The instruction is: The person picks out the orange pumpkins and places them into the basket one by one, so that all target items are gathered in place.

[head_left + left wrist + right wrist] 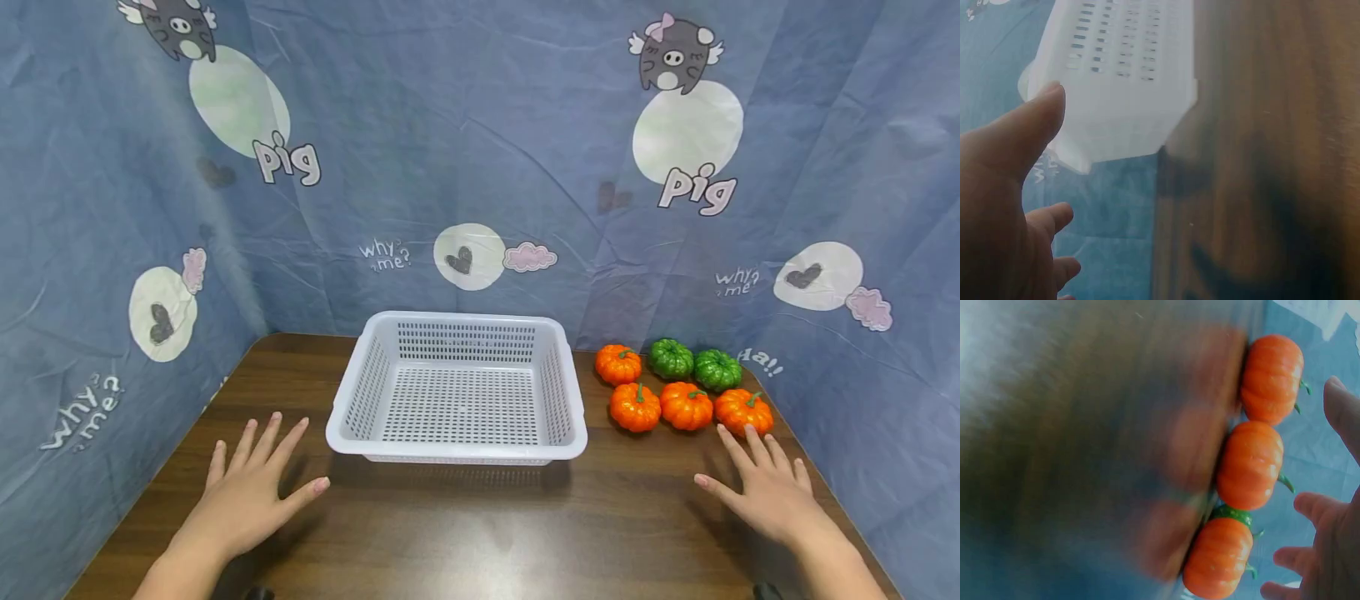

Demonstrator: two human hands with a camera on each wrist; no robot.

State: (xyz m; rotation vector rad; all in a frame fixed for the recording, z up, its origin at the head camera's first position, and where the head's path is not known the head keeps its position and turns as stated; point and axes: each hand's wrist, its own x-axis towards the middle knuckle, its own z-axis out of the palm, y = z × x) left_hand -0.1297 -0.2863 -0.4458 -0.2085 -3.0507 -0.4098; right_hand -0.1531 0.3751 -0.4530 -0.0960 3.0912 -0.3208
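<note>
My left hand (243,504) is spread with its fingers apart, left of the white plastic basket (457,451), and holds nothing. In the left wrist view its thumb (1038,122) overlaps the basket's end (1116,119). My right hand (772,492), also spread and holding nothing, is at the right side, fingertips close to the nearest orange pumpkin (744,412). Beside that one sit more small orange pumpkins (635,407), several in all, and two green pumpkins (717,370) behind. The right wrist view shows a row of orange pumpkins (1249,465) near the fingers.
The brown wooden table (450,533) carries the basket at its back middle and the pumpkins at its back right. A blue cloth (480,125) printed with pigs and words hangs along the back and both sides.
</note>
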